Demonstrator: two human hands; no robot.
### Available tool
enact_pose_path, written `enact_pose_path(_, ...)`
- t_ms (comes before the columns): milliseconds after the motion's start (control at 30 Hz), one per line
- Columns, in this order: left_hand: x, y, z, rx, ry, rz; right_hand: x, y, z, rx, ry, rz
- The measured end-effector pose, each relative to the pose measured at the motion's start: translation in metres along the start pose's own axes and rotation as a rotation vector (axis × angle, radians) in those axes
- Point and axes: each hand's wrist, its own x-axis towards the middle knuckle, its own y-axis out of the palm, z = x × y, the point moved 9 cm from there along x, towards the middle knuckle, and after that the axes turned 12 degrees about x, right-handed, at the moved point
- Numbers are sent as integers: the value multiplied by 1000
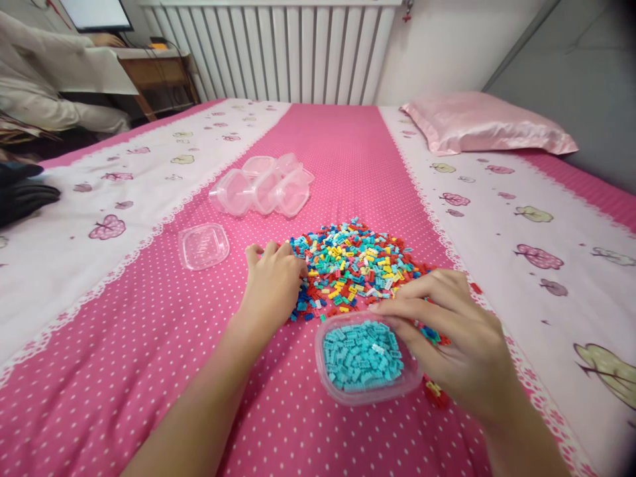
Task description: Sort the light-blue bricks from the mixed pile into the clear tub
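The left hand (274, 281) curls against the pile (352, 262) at its right; the right hand (450, 328) bends over the tub (368, 397) — whether either pinches anything cannot be told. The tub lies just beneath the right hand, beside the pile, seemingly for short reaches.

An open clear plastic tub (365, 397), opening upward, holds small turquoise bricks (360, 361) just near of a loose, spread-out multicoloured brick heap (352, 262).
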Motion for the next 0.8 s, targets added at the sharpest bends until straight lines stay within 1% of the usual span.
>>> enact_pose_path(133,-1,-1,-2,-4,1,19,-1,2,-1,-1,-1,5)
enact_pose_path(267,-1,-2,-5,-15,-10,43,0,-1,1,-12,-27,-29)
enact_pose_path(400,0,-1,-7,-20,-17,61,0,-2,0,-12,-17,-35)
enact_pose_path(567,1,-5,-6,-25,-21,21,0,0,0,-6,-14,-23)
enact_pose_path(733,0,-13,2,-79,-64,-23,-1,-1,-1,-14,-5,-35)
enact_pose_path(800,0,-18,5,-139,-77,-49,-1,-1,-2,-16,2,-36)
